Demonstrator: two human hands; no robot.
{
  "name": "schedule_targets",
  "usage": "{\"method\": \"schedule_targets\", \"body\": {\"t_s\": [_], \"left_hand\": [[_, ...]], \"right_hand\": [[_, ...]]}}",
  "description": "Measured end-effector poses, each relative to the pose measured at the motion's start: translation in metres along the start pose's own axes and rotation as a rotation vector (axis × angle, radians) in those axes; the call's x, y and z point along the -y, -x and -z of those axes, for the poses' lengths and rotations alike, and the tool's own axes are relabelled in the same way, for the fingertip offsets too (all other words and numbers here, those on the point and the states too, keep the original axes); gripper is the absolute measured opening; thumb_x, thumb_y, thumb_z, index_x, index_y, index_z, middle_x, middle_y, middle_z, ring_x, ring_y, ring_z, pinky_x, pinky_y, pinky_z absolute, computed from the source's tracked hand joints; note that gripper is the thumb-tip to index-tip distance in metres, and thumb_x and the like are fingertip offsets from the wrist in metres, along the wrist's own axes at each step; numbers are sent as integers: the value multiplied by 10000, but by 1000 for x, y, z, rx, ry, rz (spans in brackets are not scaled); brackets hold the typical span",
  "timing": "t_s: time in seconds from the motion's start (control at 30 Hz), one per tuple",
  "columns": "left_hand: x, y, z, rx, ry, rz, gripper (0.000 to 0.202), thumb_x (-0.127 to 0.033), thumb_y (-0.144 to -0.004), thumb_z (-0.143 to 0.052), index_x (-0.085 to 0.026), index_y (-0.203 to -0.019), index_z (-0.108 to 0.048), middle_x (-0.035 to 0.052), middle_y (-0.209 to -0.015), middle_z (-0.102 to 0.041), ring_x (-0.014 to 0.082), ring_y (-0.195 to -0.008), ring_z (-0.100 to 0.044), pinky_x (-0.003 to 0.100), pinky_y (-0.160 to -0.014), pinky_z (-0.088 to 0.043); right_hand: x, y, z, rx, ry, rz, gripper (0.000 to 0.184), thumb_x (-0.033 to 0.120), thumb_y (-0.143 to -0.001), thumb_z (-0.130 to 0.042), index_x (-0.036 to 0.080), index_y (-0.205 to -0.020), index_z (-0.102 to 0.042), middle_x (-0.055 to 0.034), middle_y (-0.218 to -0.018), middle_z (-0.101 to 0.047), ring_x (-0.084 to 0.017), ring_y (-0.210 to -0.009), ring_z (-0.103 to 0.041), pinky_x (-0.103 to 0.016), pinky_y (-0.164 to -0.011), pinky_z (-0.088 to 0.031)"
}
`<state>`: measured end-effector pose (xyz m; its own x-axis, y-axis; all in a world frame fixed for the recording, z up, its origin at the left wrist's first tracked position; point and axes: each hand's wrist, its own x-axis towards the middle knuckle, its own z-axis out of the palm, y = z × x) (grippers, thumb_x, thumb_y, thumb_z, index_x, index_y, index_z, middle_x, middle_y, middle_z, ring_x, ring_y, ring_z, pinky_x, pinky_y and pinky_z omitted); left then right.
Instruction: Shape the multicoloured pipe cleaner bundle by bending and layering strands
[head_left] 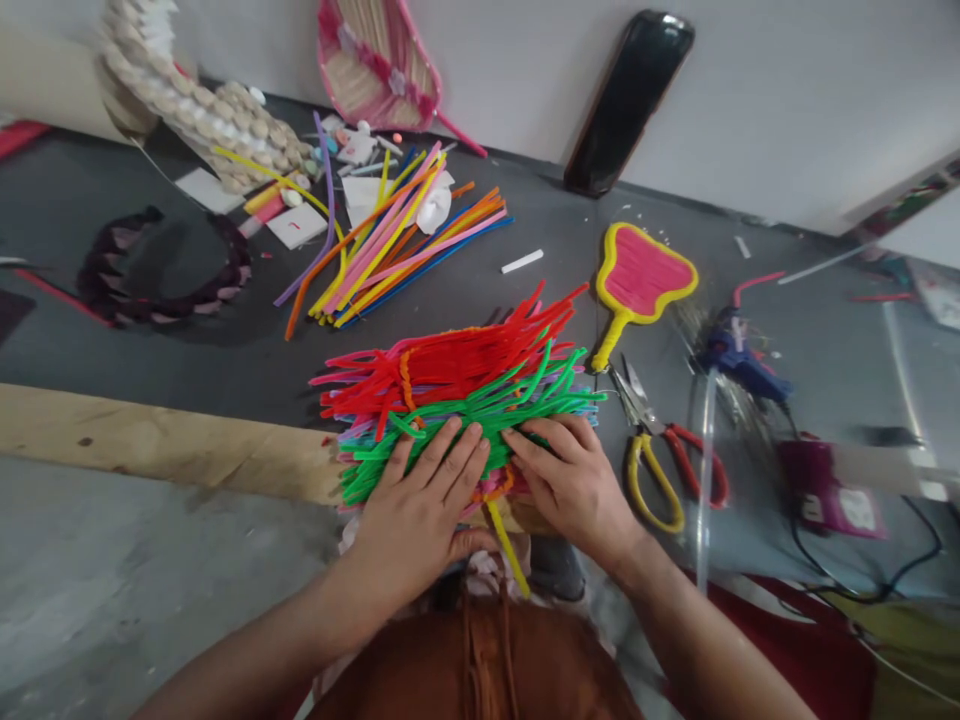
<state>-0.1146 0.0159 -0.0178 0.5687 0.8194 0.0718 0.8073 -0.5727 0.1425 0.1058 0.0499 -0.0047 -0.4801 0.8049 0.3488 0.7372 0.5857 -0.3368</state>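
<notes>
A thick bundle of red pipe cleaners [465,360] lies at the table's front edge, with green pipe cleaners [450,425] on top of its near side. Twisted orange pipe cleaners [406,380] wrap the bundle, and a yellow pipe cleaner [510,550] sticks out toward me. My left hand [424,490] rests flat on the green ones, fingers stretched out. On their right part lies my right hand [574,470], its fingers bent and pressed against the pile; whether it pinches a stem is hidden.
Loose pipe cleaners [397,240] lie behind the bundle. To the right are scissors [652,430], a pink and yellow fan shape [649,270] and a blue glue gun [742,360]. A phone [630,100] leans on the wall; a dark headband [161,275] sits left.
</notes>
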Motion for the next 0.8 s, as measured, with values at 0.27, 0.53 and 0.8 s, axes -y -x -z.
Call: {"method": "schedule_targets", "body": {"t_s": [0.27,0.53,0.8], "left_hand": [[0,-2,3,-4,-1,-9,770,-728,-909,-350,-222,-1479,-452,50,-1562,-412,275,-1458,-350,512,-1172,-255],[1,-2,2,-51,7,-10,727,-705,-945,-257,-243,-1463,-473,22,-1558,-419,249,-1453,-358,494,-1172,-246],[2,1,-3,-61,25,-14,701,-726,-915,-351,-310,-1471,-455,15,-1570,-404,266,-1457,-351,505,-1180,-209]], "right_hand": [[9,-15,7,-12,99,87,331,59,-917,-492,166,-1159,-691,-108,-1072,-718,-241,-974,-568,-395,-856,-540],[-6,-5,-5,-54,-37,-5,317,104,-918,-553,245,-1158,-706,-61,-1041,-726,-215,-966,-581,-388,-860,-541],[8,1,2,-47,192,-58,143,192,-913,-612,271,-985,-707,-41,-1024,-720,-252,-996,-547,-447,-880,-402]]}}
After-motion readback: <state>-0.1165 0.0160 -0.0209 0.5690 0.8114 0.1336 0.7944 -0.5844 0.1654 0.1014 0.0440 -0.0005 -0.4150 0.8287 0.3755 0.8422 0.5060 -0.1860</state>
